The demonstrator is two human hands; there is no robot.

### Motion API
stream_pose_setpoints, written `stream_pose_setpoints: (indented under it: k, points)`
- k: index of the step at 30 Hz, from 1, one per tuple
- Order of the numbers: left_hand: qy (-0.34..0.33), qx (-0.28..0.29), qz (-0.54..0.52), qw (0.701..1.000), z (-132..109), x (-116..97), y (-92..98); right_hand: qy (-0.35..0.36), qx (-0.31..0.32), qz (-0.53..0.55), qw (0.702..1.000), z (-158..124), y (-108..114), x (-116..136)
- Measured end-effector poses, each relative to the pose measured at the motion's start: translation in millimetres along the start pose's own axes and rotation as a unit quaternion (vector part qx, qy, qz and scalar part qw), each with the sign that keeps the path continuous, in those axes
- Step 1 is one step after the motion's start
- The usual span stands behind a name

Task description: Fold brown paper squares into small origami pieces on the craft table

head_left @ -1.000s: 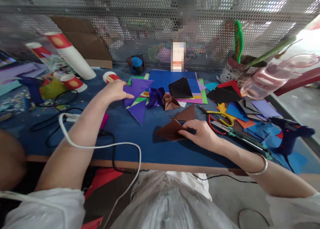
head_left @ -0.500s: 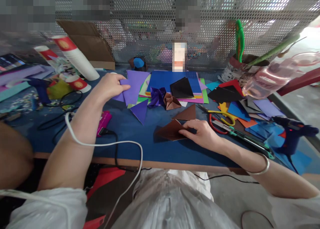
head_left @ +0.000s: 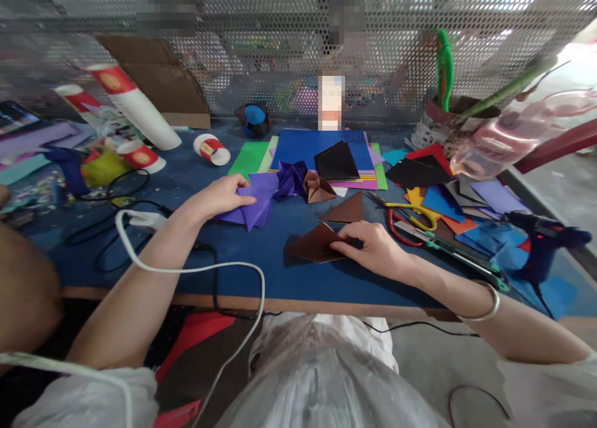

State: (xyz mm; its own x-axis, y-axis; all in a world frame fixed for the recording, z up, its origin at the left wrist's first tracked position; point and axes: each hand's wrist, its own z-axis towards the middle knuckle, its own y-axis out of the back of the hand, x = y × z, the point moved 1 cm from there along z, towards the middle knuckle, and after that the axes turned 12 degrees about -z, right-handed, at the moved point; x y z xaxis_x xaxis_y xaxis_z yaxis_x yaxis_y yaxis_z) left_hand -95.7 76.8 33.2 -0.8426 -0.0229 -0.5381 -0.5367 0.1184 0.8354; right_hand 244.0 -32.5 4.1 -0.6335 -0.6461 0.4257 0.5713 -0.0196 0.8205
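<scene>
My left hand is closed on folded purple paper, thumb on top, holding it low over the blue table. Between thumb and fingers of my right hand is a folded brown paper, tilted up a little from the tabletop. Just behind it lies another brown paper triangle. A dark purple folded paper shape and a brown folded paper shape sit side by side beyond my hands. Behind these is a stack of coloured sheets with a black folded paper on top.
To the right lie yellow-handled scissors, a green cutter, loose folded papers and a glue gun. Paper cups and another glue gun are on the left. A white cable crosses over my left forearm.
My left hand has brought the purple paper nearer and lower, over where the dark purple triangle lay, uncovering a paper cup and green sheet. My right hand stays on the brown paper.
</scene>
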Motion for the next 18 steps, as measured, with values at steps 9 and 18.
stream_pose_setpoints:
  k: [9, 18]
  points:
    - [0.006, -0.011, 0.017, 1.0, -12, -4, -8.5, 0.004, 0.013, -0.007, 1.0, -1, -2, 0]
    - [0.028, -0.025, 0.023, 0.999, -9, -4, -21.5, 0.016, 0.013, -0.004, 1.0, -1, -4, -1]
